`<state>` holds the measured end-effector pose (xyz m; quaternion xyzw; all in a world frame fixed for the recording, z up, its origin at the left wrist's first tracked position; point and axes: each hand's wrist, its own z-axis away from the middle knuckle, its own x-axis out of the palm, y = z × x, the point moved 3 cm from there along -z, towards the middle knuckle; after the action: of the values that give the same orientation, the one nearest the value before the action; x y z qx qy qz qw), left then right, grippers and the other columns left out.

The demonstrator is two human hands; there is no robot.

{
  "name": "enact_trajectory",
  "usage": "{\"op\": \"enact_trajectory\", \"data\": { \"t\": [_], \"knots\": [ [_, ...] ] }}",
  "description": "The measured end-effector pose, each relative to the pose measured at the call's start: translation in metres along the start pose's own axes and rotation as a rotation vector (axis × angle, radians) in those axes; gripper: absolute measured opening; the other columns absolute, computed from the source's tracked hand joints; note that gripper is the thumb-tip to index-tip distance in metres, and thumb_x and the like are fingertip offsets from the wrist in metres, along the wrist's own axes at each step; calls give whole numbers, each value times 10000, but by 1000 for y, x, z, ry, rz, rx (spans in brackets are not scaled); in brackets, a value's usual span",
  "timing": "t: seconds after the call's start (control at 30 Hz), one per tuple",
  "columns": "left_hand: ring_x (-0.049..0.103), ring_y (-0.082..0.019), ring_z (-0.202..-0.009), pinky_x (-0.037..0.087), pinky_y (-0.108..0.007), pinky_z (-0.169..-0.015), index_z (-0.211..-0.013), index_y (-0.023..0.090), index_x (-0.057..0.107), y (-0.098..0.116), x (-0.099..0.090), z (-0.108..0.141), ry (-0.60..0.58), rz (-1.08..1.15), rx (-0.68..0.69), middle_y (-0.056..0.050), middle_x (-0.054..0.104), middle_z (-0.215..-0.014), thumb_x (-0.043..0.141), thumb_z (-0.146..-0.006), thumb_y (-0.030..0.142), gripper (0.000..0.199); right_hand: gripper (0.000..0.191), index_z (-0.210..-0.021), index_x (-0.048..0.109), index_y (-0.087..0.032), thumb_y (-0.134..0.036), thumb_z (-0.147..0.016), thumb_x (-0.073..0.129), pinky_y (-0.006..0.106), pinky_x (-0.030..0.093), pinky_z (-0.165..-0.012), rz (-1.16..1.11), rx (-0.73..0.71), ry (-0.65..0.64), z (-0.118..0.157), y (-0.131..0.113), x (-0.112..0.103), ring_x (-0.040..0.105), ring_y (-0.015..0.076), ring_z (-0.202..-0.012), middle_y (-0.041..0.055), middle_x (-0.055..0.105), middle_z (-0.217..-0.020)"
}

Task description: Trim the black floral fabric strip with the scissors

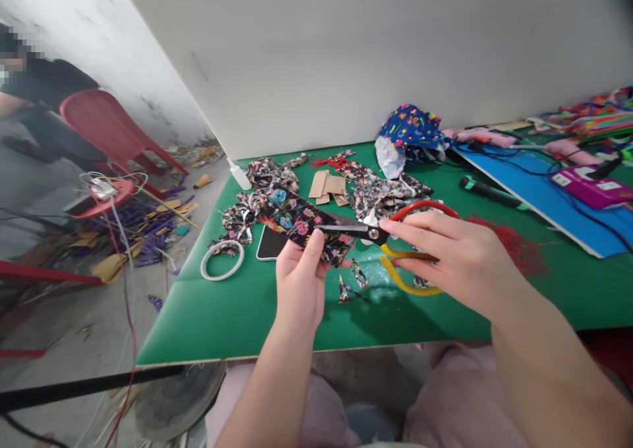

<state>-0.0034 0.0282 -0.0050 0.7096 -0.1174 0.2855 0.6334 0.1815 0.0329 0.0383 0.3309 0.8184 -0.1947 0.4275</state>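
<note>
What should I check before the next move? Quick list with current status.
1. Cloth secured: ok. The left hand pinches the floral cloth strip near its end.
2. Scissors controlled: ok. The right hand holds the scissors by the handles.
3. Left thumb clear of the blade tips: not ok. It appears right beside them.
4. Cloth between the blades: cannot tell. They overlap the strip in view, but depth is unclear.
5. Tape roll clear of the blades: ok. It lies apart, toward the left of the green table.
</note>
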Motion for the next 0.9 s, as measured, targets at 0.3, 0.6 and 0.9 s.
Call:
{"op": "enact_trajectory", "data": {
  "t": [0.3, 0.6, 0.9],
  "knots": [
    [619, -83, -624, 554, -199, -579, -846, 172, 628, 0, 0, 0, 3, -34, 16, 4, 672, -818, 639, -762, 262, 124, 384, -1207, 519, -239, -244, -824, 546, 213, 452, -682, 31, 7, -3, 0, -1, -1, 605, 125, -890, 17, 640, -1011],
    [630, -93, -615, 555, -216, -581, -852, 178, 626, -1, -1, -1, 4, -40, 13, 13, 674, -796, 645, -755, 269, 134, 376, -1202, 524, -235, -236, -826, 542, 207, 446, -681, 30, 17, -7, -1, -2, -3, 607, 115, -877, 5, 641, -1001],
    [641, -111, -629, 550, -226, -583, -861, 183, 628, -1, -1, -1, 17, -53, 12, 12, 674, -764, 653, -748, 281, 151, 389, -1209, 515, -243, -222, -822, 548, 208, 437, -664, 42, 24, -11, 1, -3, -1, 608, 111, -877, -3, 641, -1009]
  ]
}}
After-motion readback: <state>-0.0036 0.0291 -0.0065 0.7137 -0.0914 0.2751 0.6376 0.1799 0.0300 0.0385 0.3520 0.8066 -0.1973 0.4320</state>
